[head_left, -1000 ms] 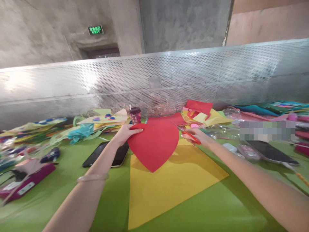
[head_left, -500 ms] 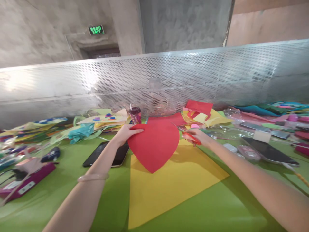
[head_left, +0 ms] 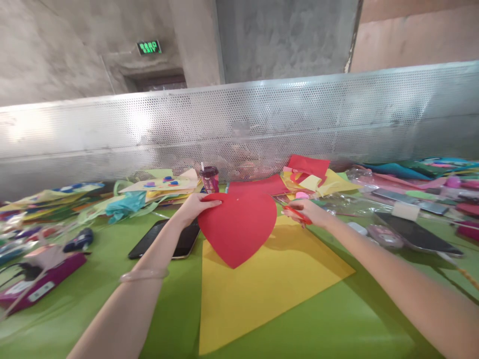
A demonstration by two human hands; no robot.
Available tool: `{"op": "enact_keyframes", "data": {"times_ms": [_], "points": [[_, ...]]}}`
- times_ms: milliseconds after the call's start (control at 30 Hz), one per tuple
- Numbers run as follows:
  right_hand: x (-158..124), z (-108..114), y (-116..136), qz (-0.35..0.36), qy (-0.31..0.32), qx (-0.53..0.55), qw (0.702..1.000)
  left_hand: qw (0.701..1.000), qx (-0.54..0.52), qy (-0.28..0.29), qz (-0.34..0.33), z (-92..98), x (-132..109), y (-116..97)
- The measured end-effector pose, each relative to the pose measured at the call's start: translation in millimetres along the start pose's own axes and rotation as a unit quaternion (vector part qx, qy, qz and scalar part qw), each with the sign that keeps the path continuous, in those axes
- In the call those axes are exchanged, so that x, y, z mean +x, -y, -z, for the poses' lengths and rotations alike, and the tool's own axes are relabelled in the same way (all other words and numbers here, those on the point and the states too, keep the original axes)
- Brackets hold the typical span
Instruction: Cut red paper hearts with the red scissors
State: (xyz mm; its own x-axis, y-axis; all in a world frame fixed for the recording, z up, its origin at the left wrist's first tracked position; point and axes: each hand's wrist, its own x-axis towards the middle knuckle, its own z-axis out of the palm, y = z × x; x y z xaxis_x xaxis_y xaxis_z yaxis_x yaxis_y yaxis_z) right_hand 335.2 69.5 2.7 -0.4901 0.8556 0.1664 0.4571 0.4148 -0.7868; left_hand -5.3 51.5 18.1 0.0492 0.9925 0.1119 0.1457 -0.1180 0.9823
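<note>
A red paper heart (head_left: pixel 239 227), point downward, is held up over a yellow sheet (head_left: pixel 254 299) lying on the green table. My left hand (head_left: pixel 194 207) pinches the heart's upper left edge between thumb and fingers. Just right of the heart, my right hand (head_left: pixel 307 212) is closed on scissors with orange-red handles (head_left: pixel 298 214). The scissor blades point toward the heart's upper right edge, and whether they touch the paper is too small to tell.
A black tablet (head_left: pixel 187 242) lies behind my left wrist. A dark cup (head_left: pixel 210 179) stands at the back, near red paper (head_left: pixel 258 185). Coloured papers, a purple power strip (head_left: pixel 48 281) and a dark phone (head_left: pixel 419 233) lie around the sides.
The heart has turned or shifted very slightly to the left. The scissor blades now show less against the heart's upper right edge. Both hands are almost where they were.
</note>
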Motion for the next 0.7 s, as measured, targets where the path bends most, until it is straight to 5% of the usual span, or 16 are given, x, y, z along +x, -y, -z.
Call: {"op": "enact_keyframes", "data": {"times_ms": [300,467,533,600,700], "points": [[7.2,5.3,-9.4,0.031,-0.081,-0.233,0.969,1.000,0.022,-0.002,-0.008,1.3,-0.8,-0.4],[14.1,8.8,-21.2,0.057,-0.055,-0.328,0.941,1.000,0.024,0.005,-0.008,0.6,-2.7,-2.9],[13.2,12.6,-14.7,0.089,-0.159,-0.328,0.927,1.000,0.023,0.005,-0.011,0.5,-3.0,-3.5],[8.2,20.3,-0.9,0.130,-0.341,-0.287,0.886,1.000,0.020,-0.002,-0.012,0.3,-2.9,-3.6],[-5.0,43.4,18.7,0.170,-0.615,-0.147,0.756,1.000,0.015,-0.008,-0.019,-0.4,-2.4,-3.2]]}}
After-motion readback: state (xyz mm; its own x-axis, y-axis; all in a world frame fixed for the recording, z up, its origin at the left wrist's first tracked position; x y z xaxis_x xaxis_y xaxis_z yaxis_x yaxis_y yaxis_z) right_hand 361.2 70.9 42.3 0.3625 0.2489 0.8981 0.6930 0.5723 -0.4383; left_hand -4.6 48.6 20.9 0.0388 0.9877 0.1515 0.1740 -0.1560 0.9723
